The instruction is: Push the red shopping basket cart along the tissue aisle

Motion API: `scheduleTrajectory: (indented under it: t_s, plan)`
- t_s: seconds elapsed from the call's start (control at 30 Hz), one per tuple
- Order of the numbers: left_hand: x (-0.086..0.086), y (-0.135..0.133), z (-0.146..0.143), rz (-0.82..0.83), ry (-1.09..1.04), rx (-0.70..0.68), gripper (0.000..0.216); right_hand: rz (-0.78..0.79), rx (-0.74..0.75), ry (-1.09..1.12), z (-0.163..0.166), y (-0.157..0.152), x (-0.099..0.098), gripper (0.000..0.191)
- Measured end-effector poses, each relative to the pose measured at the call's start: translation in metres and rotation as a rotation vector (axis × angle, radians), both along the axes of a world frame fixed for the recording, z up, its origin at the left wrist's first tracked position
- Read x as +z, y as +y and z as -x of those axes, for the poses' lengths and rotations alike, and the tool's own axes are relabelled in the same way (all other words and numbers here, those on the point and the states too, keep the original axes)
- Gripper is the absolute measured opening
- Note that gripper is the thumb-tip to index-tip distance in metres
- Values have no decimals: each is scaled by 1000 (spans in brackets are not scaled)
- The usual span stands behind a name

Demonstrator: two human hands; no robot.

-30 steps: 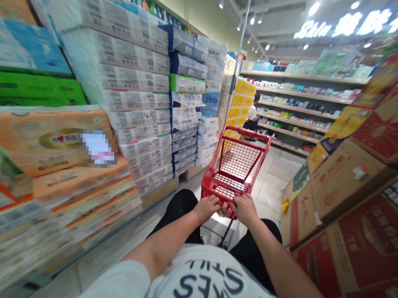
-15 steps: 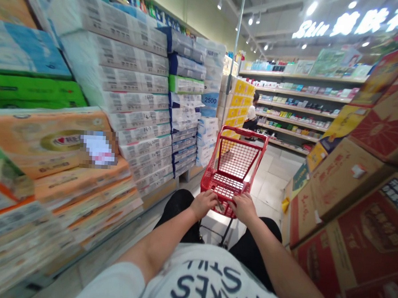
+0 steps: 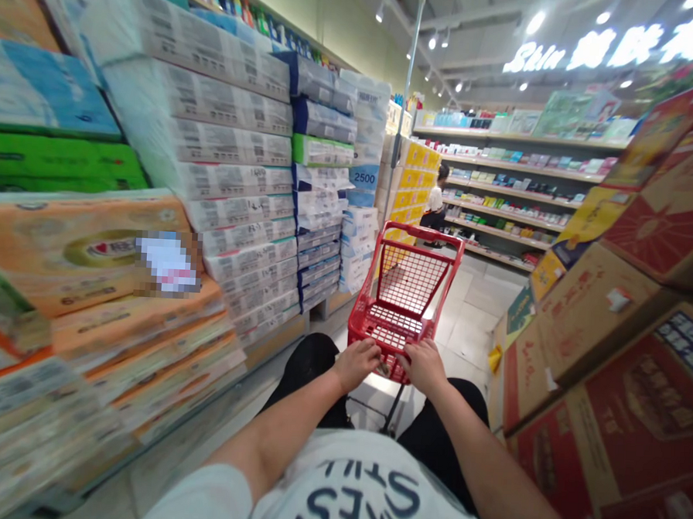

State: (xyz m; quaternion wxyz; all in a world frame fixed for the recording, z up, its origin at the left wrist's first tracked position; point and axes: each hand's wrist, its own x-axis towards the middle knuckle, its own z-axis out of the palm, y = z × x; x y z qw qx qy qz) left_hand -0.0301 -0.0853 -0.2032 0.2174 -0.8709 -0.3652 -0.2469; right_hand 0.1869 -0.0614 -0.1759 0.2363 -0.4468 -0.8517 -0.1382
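Observation:
A small red shopping cart (image 3: 406, 282) stands in front of me in a shop aisle, and its mesh basket holds nothing. My left hand (image 3: 357, 362) is closed on the near rim of the cart. My right hand (image 3: 424, 364) grips the same rim just beside it. Both forearms reach forward from my grey printed shirt.
Stacked packs of tissue paper (image 3: 234, 184) line the left side. Red and brown cardboard boxes (image 3: 616, 320) are piled on the right. A person (image 3: 436, 206) crouches far ahead by the back shelves (image 3: 512, 198). A metal pole (image 3: 406, 92) rises beyond the cart.
The cart and both hands have shifted slightly left in view as I move along the aisle. The grip on the rim is unchanged.

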Motion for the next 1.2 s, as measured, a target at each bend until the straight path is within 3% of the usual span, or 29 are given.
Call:
scheduleTrajectory:
  t_s: [0.17,0.37,0.53,0.77,0.93,1.2]
  plan:
    - [5,1,-4,1,-11,-34,13,-8,17,14,1,0,0,19]
    - [-2,-3,-9,96,71,-3,15,-16,7,19,1,-2,2,21]
    - [3,-4,-10,62,-3,-34,15,-13,9,8,1,-1,2,19]
    - [-10,-1,-9,101,88,0,16,-29,11,34,2,-1,-1,24]
    - [2,-1,-15,31,34,-74,16,-24,16,27,1,0,-2,20]
    - [-1,-3,1,76,87,-68,15,-2,5,19,1,-1,0,25]
